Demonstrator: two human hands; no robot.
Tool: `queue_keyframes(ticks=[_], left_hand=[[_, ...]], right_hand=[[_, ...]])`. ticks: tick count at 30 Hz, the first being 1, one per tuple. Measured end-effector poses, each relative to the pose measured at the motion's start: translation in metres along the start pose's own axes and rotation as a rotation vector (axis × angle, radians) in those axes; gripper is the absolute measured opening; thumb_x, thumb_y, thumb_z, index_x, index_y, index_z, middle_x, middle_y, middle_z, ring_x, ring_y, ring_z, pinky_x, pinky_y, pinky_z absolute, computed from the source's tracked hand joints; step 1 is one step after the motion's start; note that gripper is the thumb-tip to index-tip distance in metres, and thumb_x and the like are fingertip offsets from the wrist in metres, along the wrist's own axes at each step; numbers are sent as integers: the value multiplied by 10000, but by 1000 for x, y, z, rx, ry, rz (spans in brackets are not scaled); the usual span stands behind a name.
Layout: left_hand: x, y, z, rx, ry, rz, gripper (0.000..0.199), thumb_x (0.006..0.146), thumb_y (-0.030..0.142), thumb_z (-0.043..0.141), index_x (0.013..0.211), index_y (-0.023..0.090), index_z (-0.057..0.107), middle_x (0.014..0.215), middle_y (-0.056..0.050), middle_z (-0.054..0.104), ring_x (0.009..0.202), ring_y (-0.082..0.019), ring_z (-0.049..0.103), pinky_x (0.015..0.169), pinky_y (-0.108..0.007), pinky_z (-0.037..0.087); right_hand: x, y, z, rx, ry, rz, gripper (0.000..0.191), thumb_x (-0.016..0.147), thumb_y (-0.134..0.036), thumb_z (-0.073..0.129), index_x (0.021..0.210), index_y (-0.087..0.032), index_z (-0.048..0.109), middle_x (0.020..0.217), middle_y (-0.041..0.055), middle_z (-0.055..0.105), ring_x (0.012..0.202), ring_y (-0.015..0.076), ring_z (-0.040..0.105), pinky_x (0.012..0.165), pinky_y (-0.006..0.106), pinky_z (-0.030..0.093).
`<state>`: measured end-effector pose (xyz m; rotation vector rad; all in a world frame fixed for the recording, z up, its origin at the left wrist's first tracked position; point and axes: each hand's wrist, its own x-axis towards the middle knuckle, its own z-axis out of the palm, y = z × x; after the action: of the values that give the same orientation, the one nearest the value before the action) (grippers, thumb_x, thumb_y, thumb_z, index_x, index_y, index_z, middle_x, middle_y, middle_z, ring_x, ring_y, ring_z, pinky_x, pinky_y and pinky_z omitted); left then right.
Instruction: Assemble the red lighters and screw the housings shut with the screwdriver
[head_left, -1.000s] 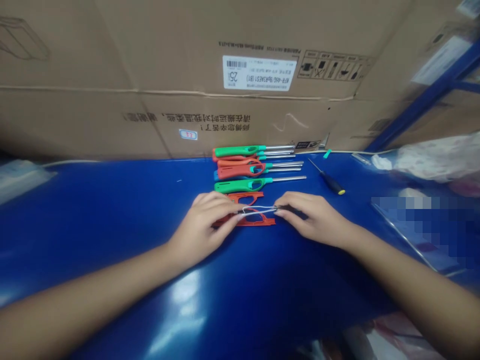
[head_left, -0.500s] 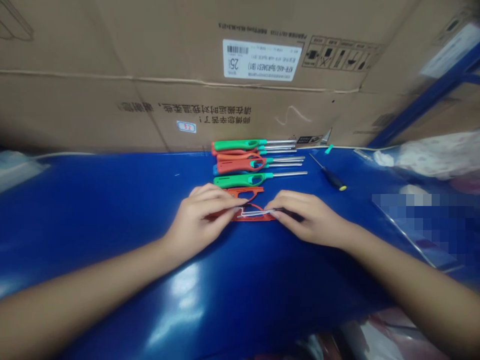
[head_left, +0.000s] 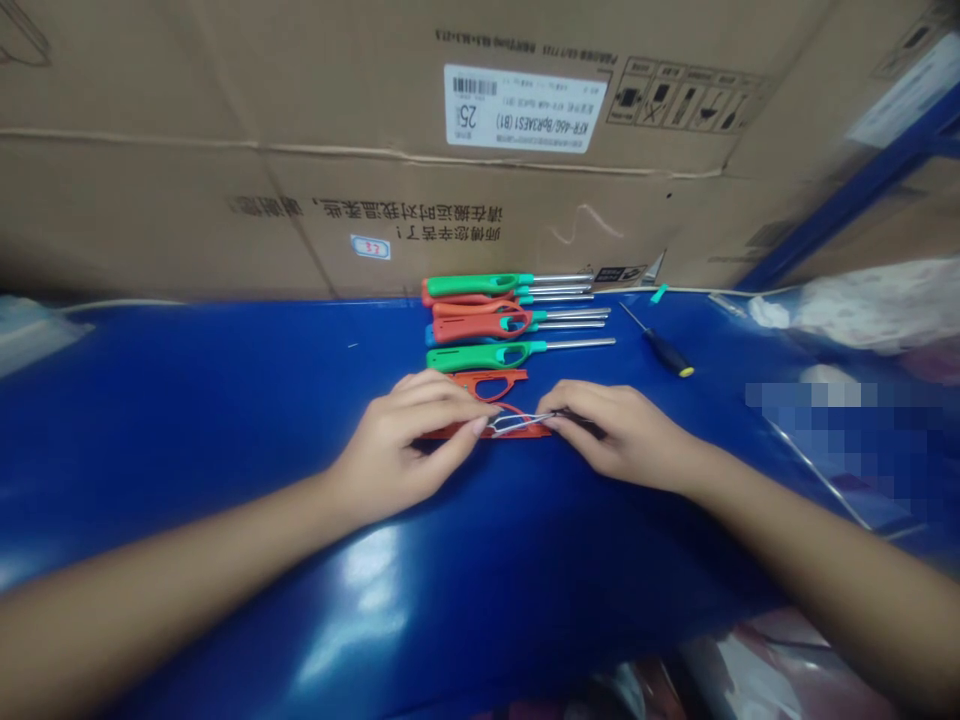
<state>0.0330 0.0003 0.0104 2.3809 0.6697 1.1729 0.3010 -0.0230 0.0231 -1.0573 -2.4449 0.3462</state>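
Note:
My left hand (head_left: 420, 430) is closed, thumb and forefinger pinched at one end of thin white wires (head_left: 517, 423). A small dark part, too small to make out, shows at those fingertips. Opposite it, my right hand (head_left: 626, 430) pinches the other end of the wires between thumb and fingers. Something dark shows inside that grip; I cannot tell what. Just beyond my fingers lies an orange lighter casing half (head_left: 496, 384). A second orange casing piece (head_left: 538, 432) lies beneath the wires, mostly hidden by my left hand.
Several long-nosed lighters, among them a green lighter (head_left: 472, 357) and a red lighter (head_left: 476, 326), lie stacked behind the casing. A screwdriver (head_left: 666, 353) rests to their right. A cardboard box (head_left: 337, 90) stands along the back of the blue table (head_left: 225, 400). Plastic bags (head_left: 855, 305) lie right.
The white wires have shifted: they ran nearly parallel between my hands, and now they spread and cross near my right fingertips. My left fingertips have moved slightly right.

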Motion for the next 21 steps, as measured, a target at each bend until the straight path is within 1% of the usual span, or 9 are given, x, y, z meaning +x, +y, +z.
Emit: queue_keyframes(ticks=[5,11,15,21], left_hand=[[1,-2,2,22,50,10,236,907,136,657,1105,220,752,970,-54,775,917,-189,683,836,-333,546],[2,-1,1,24,52,18,201,911,151,664,1065,231,764,949,-44,779,894,-183,689,821,-334,553],[1,-1,1,20,62,23,215,882,117,688,1048,229,767,949,-39,779,888,-179,686,826,-333,549],[0,-1,0,11,21,27,209,866,134,694,1041,220,770,976,-55,780,911,-194,693,852,-355,550]], right_hand=[[0,-4,-4,-18,-16,10,89,997,-265,524,1057,-234,582,1003,25,721,824,138,682,691,248,486],[1,-6,-8,-9,-67,-34,201,1041,-238,401,1041,-216,601,975,40,700,863,145,656,734,263,475],[1,-6,-7,-26,-87,-29,174,1035,-261,434,1008,-224,601,985,32,699,869,145,652,725,260,465],[0,-6,-5,-64,-19,44,95,1017,-262,475,995,-233,563,968,12,711,797,137,672,671,258,447]])
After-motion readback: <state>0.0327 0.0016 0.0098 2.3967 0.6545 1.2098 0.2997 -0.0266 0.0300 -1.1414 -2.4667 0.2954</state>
